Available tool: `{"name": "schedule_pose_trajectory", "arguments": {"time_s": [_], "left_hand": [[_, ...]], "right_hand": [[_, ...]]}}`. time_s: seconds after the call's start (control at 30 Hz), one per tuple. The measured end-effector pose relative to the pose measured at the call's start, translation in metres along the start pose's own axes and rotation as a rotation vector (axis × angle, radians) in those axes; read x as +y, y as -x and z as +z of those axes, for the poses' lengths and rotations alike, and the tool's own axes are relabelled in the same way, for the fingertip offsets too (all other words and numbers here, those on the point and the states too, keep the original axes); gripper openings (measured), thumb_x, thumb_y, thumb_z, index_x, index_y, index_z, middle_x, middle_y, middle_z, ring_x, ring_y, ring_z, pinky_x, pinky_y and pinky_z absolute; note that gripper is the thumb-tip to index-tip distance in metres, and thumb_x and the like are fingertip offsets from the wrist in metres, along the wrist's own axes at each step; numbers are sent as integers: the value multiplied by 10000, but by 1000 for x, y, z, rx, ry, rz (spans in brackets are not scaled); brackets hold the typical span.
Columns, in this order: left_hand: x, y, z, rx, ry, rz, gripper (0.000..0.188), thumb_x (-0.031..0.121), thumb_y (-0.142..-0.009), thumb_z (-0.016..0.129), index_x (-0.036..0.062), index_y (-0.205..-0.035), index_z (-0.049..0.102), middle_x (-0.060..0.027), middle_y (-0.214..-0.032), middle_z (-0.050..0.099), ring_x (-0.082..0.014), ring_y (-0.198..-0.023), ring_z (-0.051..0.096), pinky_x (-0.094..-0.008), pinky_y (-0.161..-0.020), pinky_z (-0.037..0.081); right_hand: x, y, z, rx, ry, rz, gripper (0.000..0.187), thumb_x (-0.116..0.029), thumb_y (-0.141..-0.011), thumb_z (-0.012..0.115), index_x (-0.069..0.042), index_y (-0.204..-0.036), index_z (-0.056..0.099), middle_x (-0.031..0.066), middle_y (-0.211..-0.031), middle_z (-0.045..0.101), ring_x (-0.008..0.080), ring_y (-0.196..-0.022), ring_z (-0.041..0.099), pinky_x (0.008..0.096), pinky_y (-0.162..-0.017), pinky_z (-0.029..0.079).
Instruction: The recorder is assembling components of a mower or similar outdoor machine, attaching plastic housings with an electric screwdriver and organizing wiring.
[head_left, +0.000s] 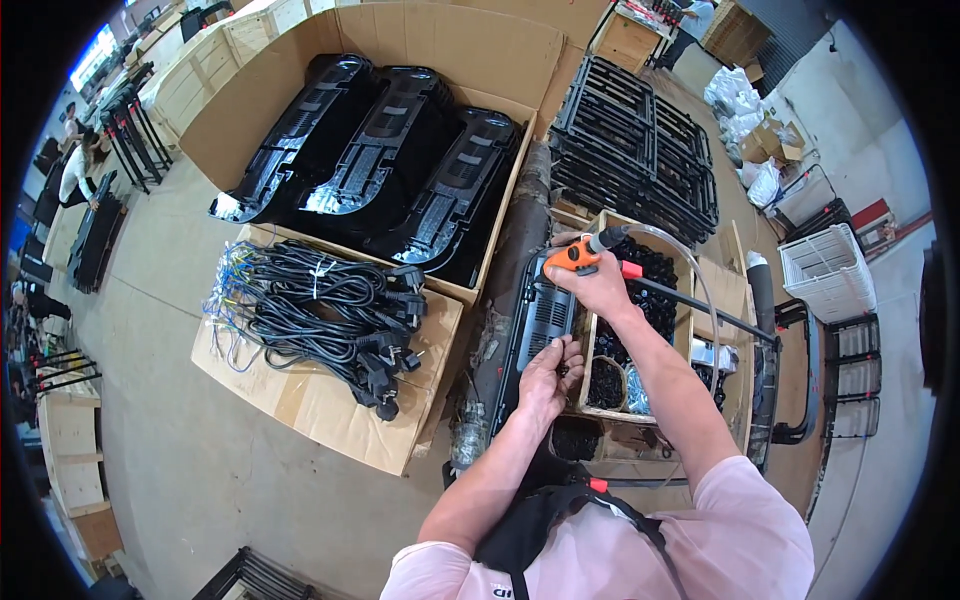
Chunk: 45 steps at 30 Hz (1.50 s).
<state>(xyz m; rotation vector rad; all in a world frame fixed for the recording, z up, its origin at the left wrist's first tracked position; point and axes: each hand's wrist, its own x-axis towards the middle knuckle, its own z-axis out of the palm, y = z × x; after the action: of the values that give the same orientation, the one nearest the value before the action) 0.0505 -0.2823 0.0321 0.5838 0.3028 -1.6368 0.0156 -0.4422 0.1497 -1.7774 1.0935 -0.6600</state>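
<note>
My right hand (600, 284) is wrapped round an orange power screwdriver (574, 257) with a pale hose at its rear. Its tip is over the far part of a long black plastic housing (548, 318) with vent slots; whether it touches is hidden. The housing lies lengthwise in front of me along a worn, padded support (497, 320). My left hand (546, 382) rests at the near right side of the housing, its fingers curled together. Anything pinched in them cannot be made out.
Glossy black housings (375, 150) lie in a large carton (470, 45) at far left. Bundled black power cords (310, 300) sit on cardboard nearer. At right a wooden box (685, 365) holds small black parts. Black metal frames (640, 145) are stacked beyond. Other people work far left.
</note>
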Motion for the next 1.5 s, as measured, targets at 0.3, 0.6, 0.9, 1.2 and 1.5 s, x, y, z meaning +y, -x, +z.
{"name": "schedule_pose_trajectory", "arguments": {"time_s": [0.3, 0.6, 0.9, 1.2, 1.5], "left_hand": [[0, -7, -3, 64, 83, 83, 259, 302, -1082, 617, 71, -1180, 683, -27, -973, 690, -179, -851, 656, -324, -787, 574], [8, -21, -2, 45, 150, 134, 232, 293, -1095, 591, 90, -1180, 667, -13, -963, 674, -167, -847, 639, -307, -776, 564], [27, -24, -1, 44, 309, 148, 230, 300, -1084, 609, 84, -1143, 666, 8, -886, 656, -134, -796, 630, -277, -741, 580], [25, -28, -12, -53, 257, 83, 222, 271, -1087, 602, 81, -1186, 659, 5, -890, 653, -130, -789, 609, -285, -745, 557], [26, -21, -12, -198, 331, 71, 255, 290, -1120, 534, 84, -1227, 640, -9, -940, 643, -143, -846, 610, -303, -793, 551]], "right_hand": [[8, -7, 3, -46, 113, -6, 417, -134, -781, 851, -29, -1158, 710, 66, -1085, 759, 165, -1020, 718, 329, -969, 561], [11, 10, 2, -39, 8, 2, 485, -89, -832, 834, -27, -1277, 652, 92, -1126, 753, 172, -1061, 704, 340, -990, 561], [-6, 97, -32, 41, -358, -9, 548, -87, -856, 829, 15, -1340, 592, 171, -1225, 736, 223, -1171, 688, 395, -1059, 549], [-4, 99, -36, 21, -350, 9, 553, -127, -854, 839, 14, -1328, 591, 176, -1224, 734, 241, -1189, 680, 415, -1093, 525], [-14, 98, -28, 33, -347, 5, 537, -89, -857, 824, 4, -1334, 596, 167, -1230, 732, 226, -1165, 692, 397, -1062, 549]]}}
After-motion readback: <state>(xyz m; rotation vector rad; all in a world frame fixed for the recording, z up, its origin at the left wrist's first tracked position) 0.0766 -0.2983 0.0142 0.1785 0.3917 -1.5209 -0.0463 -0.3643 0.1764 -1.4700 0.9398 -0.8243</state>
